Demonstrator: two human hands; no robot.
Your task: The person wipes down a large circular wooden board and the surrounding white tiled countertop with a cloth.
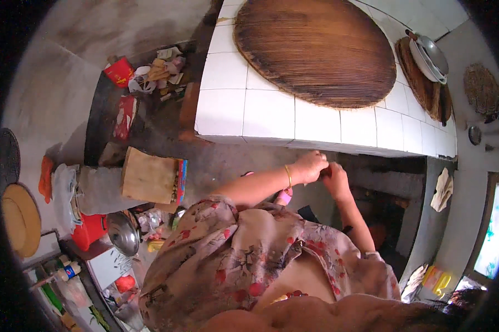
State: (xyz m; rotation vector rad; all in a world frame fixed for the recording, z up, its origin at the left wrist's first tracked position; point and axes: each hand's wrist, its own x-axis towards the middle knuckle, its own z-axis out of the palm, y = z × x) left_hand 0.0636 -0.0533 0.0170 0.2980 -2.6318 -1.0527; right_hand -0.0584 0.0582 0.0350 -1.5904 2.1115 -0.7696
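My left hand (311,167), with a gold bracelet (289,176) at its wrist, is out in front of my body with its fingers bent. Close against it, my right hand (336,178) is raised with curled fingers. A small dark thing (326,170) shows between the two hands, at the fingers of my right hand; its kind cannot be told. Both hands are just in front of the near edge of a white-tiled stove counter (270,118). On the counter lies a large round wooden lid (315,54), brown and ridged.
Right on the counter are a second lid (415,79) and stacked metal basins (430,58). A dark opening (378,211) is below. Left are a cardboard box (149,174), a red bucket (89,232), a metal pot lid (123,233) and a shelf with a bottle (68,270). A pink shoe (284,196) shows below.
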